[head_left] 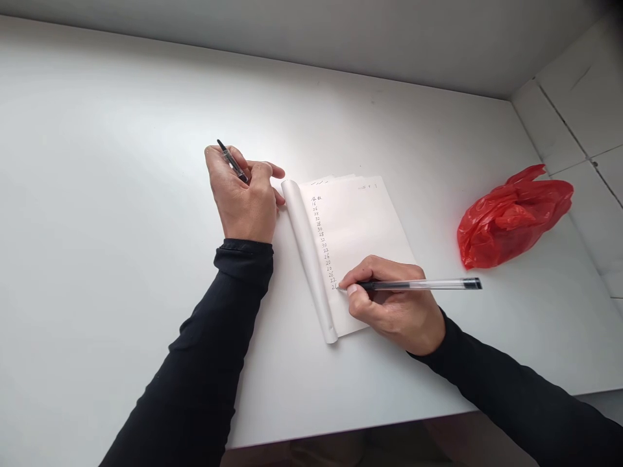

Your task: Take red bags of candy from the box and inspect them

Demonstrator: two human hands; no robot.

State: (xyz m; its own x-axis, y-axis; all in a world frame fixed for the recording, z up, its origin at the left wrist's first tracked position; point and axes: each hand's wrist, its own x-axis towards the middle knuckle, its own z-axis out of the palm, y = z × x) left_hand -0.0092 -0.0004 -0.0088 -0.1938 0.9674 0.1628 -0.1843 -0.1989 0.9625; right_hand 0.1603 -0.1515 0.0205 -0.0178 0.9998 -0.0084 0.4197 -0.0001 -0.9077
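Observation:
A slim pen (pixel 423 284) with a clear barrel and a black end is pinched in my right hand (pixel 396 301). Its tip touches the page of a notepad (pixel 363 227), at the bottom of a handwritten column of two-digit numbers. The pad's front sheets are rolled back along its left side. To the left of that roll, my left hand (pixel 248 201) rests on the table, fingers curled around what looks like a black and clear pen cap (pixel 232 161). The cap's lower end is hidden in the hand.
The pad lies on a white table (pixel 121 162). A crumpled red plastic bag (pixel 511 217) sits to the right, near the table's right edge. A grey wall (pixel 292 32) runs along the back, and white tiles (pixel 574 117) show at the right. The table's front edge crosses the bottom.

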